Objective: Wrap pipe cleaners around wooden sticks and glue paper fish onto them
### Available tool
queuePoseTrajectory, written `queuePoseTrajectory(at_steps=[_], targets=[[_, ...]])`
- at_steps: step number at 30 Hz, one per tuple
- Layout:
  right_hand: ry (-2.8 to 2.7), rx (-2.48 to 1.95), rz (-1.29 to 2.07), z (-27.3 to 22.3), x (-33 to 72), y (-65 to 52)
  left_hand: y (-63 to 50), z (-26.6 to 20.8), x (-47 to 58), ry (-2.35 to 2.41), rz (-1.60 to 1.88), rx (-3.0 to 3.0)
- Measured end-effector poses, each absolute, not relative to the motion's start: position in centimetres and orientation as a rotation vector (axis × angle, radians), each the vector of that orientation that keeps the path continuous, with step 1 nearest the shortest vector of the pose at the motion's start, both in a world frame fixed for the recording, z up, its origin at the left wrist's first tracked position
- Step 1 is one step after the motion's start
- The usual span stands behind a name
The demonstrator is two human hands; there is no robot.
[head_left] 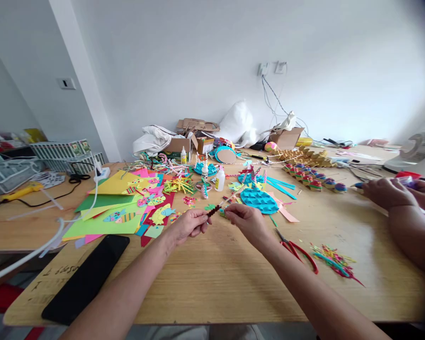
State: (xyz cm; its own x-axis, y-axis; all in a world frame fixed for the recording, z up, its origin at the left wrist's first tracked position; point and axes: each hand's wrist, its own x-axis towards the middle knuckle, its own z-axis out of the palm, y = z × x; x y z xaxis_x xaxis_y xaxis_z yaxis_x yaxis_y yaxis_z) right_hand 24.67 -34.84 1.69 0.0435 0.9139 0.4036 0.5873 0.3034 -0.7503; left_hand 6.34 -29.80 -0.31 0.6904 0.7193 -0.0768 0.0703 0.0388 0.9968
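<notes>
Lying at the near left corner of the counter, screen up: one black phone. Farther back along the left edge, coloured sheets overlap in a loose stack; paper fish rest on top.

Left hand: closed, gripping a dark, fuzzy twisted piece between thumb and forefinger. The piece is held above the middle of the counter, tilted, its upper end toward the right. Behind it, toward the far edge, a white squeeze bottle stands upright.

Right hand: just beside the upper end of the piece, fingers bent inward; cannot tell whether they close on anything. Beyond this hand, a blue oval with a scalloped surface lies flat.

Farther right, between the hands and the right edge, red-handled scissors lie with tips toward the far edge. To their right, a small heap of multicoloured clippings. Behind the heap, nearer the far edge, painted scalloped strips lie in rows. At the right edge, another person's hands reach in over the counter; what they hold is partly hidden.
</notes>
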Motion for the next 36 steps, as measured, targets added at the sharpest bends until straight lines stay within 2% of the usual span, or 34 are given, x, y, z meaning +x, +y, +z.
queuePoseTrajectory(at_steps=[3,6,9,18,22,29,36], targets=[[-1.914,-1.322,-0.166,2.8,25.2,-35.9,-29.8,-0.4,5.7,0.584,0.528,1.361],[-2.184,-1.203,-0.557,4.1,25.5,-36.5,-29.8,-0.3,5.4,0.513,0.455,1.308],[-2.41,-1.132,-0.673,5.3,25.5,-36.6,-30.0,-0.2,5.3,0.479,0.385,1.263],[-2.686,-1.072,-0.697,6.7,25.7,-36.7,-30.4,-0.2,5.4,0.43,0.287,1.247],[-2.678,-1.245,-0.538,6.3,25.4,-36.8,-30.9,0.0,6.0,0.507,0.329,1.341],[-2.434,-1.848,0.065,5.8,24.8,-34.8,-30.9,-0.3,6.7,0.779,0.545,1.951],[-2.364,-1.734,0.543,5.3,25.4,-33.2,-30.9,0.0,6.3,0.913,0.566,2.339]])
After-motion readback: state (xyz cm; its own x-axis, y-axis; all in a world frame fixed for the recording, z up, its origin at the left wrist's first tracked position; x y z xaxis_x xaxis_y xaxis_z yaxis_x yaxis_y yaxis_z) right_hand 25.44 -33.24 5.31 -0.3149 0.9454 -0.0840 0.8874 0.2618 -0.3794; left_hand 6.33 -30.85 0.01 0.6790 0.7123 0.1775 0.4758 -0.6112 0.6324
